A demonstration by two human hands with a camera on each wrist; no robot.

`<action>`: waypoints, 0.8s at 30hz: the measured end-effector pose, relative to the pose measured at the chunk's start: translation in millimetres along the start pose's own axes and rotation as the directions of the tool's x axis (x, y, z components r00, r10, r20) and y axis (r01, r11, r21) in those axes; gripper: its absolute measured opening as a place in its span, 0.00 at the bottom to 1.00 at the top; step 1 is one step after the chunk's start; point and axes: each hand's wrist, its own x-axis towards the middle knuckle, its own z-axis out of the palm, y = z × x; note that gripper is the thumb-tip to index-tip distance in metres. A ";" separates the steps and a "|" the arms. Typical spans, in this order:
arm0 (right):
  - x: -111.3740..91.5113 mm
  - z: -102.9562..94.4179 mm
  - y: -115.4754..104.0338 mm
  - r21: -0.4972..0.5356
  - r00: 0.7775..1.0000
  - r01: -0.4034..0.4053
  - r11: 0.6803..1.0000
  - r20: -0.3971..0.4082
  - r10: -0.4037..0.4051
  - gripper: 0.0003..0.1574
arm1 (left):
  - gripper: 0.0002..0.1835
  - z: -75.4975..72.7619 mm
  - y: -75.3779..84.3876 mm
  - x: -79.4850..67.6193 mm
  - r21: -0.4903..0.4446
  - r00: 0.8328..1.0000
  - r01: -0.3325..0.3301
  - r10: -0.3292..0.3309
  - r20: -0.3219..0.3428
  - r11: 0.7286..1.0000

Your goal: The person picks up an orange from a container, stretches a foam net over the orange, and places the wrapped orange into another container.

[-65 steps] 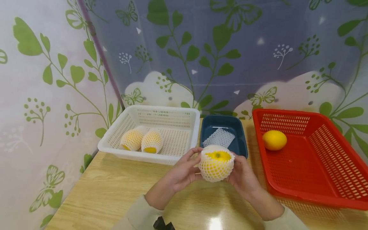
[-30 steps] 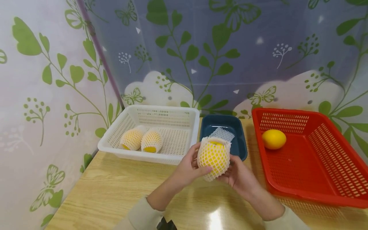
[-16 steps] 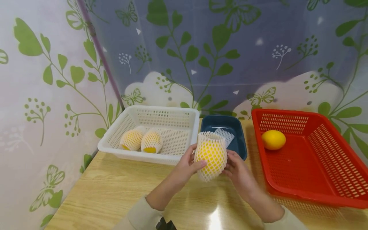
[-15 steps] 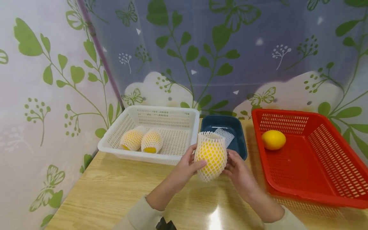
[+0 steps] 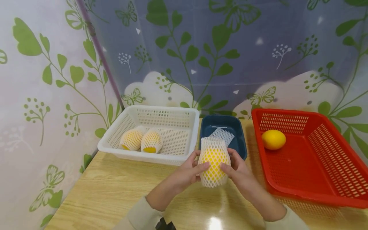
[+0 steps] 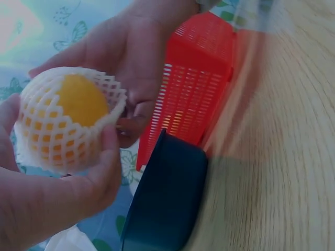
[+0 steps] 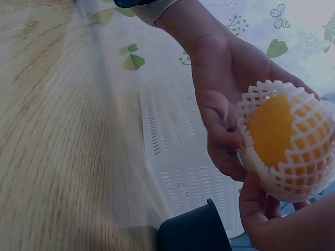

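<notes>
In the head view, my left hand [image 5: 185, 174] and right hand [image 5: 243, 179] hold one yellow fruit [image 5: 214, 161] between them, above the table. A white foam net sleeve [image 5: 214, 143] wraps the fruit and stands up past its top. Both thumbs press the side facing me; the other fingers curl behind, partly hidden. The left wrist view shows bare yellow skin [image 6: 84, 99] at one opening of the sleeve, with the left thumb [image 6: 110, 149] close to that edge. A loose foam net [image 5: 222, 135] lies in the dark blue tray [image 5: 222, 118] behind the hands.
A white basket [image 5: 161, 108] at the left holds two yellow fruits [image 5: 152, 142] in foam nets. On the right stands a red basket [image 5: 287, 111] with one bare yellow fruit [image 5: 273, 139]. All rest on a wooden table [image 5: 109, 185], with patterned cloth [image 5: 184, 64] behind.
Earlier the fruit's stem end showed through the sleeve's opening; the sleeve now rises past it. The hands have tilted the fruit, and the right thumb has come round to its near side.
</notes>
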 end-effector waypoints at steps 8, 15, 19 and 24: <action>2.5 -2.9 -6.0 0.040 0.990 -0.127 0.991 0.072 0.124 0.37 | 0.26 -0.8 1.1 -0.5 -0.046 0.999 0.054 -0.054 -0.001 0.997; 4.3 -12.1 -13.7 0.110 0.943 -0.293 0.950 0.194 0.268 0.39 | 0.25 -3.7 2.7 -1.7 -0.118 0.993 0.116 -0.115 0.014 0.986; 4.0 -20.9 -13.5 0.163 0.892 -0.326 0.931 0.378 0.246 0.40 | 0.28 -5.6 1.4 -1.4 -0.163 0.984 0.172 -0.162 0.074 0.971; 5.4 -28.0 -10.8 0.234 0.850 -0.369 0.899 0.476 0.225 0.37 | 0.32 -3.2 2.0 -1.5 -0.239 0.969 0.237 -0.211 0.127 0.942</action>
